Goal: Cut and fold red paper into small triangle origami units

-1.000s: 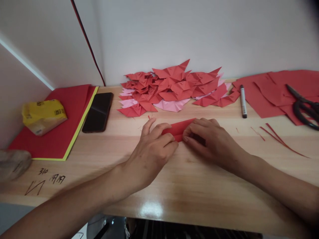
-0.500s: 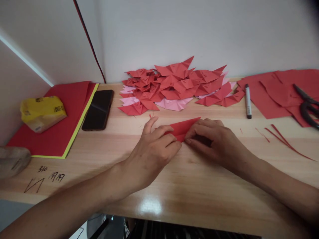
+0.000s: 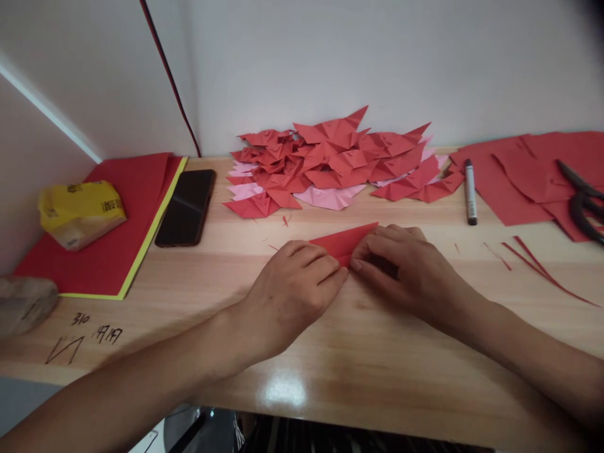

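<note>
A folded piece of red paper [image 3: 343, 241] lies low over the wooden table between my two hands. My left hand [image 3: 299, 292] grips its near left side, the fingers curled over it and partly covering it. At the right end, my right hand [image 3: 401, 261] pinches the paper between thumb and fingers, close to the left fingertips. Beyond the hands, against the wall, sits a heap of folded red and pink paper pieces [image 3: 330, 157]. Thin red paper scraps [image 3: 285, 221] lie between the heap and my left hand.
On the left are large red sheets [image 3: 146, 220] over a yellow one, a yellow packet [image 3: 80, 214], a black phone [image 3: 186, 207] and a stone-like block [image 3: 26, 305]. To the right lie a marker [image 3: 470, 192], red sheets [image 3: 514, 182], black scissors [image 3: 582, 201] and cut strips [image 3: 542, 270].
My left fingers, one of them raised before, have come down and curled onto the red paper. The right hand keeps its pinch almost unmoved.
</note>
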`<state>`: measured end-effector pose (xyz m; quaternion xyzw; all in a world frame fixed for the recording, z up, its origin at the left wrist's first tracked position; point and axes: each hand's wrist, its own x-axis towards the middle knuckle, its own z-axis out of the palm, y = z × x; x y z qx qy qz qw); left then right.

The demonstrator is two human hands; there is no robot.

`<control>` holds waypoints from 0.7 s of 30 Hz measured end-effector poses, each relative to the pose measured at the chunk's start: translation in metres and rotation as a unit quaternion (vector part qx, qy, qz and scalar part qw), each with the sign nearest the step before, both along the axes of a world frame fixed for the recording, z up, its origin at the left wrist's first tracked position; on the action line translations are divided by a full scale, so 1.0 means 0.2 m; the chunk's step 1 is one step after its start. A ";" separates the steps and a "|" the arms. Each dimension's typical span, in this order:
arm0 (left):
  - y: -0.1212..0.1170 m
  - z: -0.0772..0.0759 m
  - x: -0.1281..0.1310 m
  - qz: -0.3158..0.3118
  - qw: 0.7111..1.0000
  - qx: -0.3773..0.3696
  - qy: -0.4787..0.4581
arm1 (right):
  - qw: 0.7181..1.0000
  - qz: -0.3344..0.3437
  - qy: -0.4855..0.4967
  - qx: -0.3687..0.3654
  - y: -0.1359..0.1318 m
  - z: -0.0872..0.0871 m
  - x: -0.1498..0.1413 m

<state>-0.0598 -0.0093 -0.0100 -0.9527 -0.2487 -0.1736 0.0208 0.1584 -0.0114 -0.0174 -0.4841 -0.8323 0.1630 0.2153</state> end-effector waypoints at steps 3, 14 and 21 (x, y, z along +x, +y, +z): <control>0.00 0.00 0.00 0.002 1.000 -0.017 0.007 | 1.000 -0.005 -0.022 -0.002 0.00 0.00 -0.01; 0.00 0.00 0.01 0.014 0.999 -0.039 0.014 | 0.999 -0.023 -0.048 0.001 -0.01 0.00 -0.03; 0.00 0.01 0.01 0.012 0.998 -0.043 0.037 | 0.998 -0.028 -0.057 0.006 0.00 0.01 -0.03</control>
